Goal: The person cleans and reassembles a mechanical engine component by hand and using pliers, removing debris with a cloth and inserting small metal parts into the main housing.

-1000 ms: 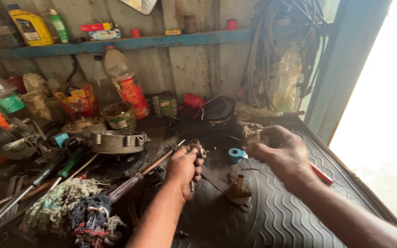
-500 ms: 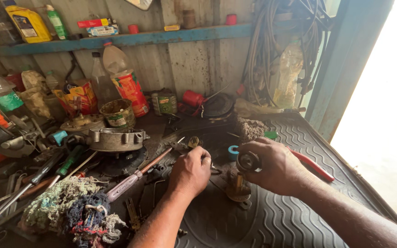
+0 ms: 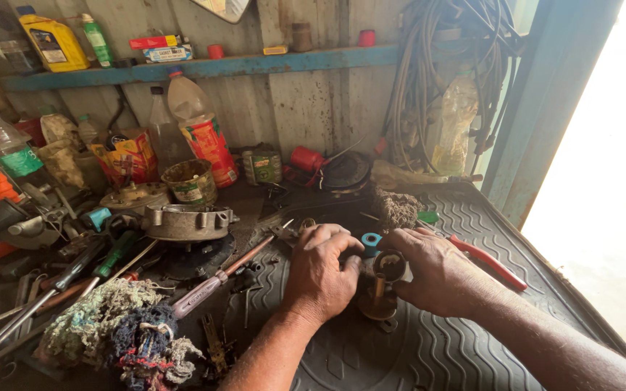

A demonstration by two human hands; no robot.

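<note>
Between the hands, a small brass-coloured part [image 3: 380,286] stands on the tabletop [image 3: 429,347]. Left hand [image 3: 320,271] and right hand [image 3: 436,271] both grip it. A screwdriver [image 3: 215,279] lies just left.

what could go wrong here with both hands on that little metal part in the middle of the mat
The small metal part stands upright on a narrow base on the ribbed rubber mat, steadied by the left hand and right hand; it could tip if either lets go. Loose screws and bits lie beside the left wrist and might get knocked away. The long screwdriver lies close by and may be nudged.
</note>
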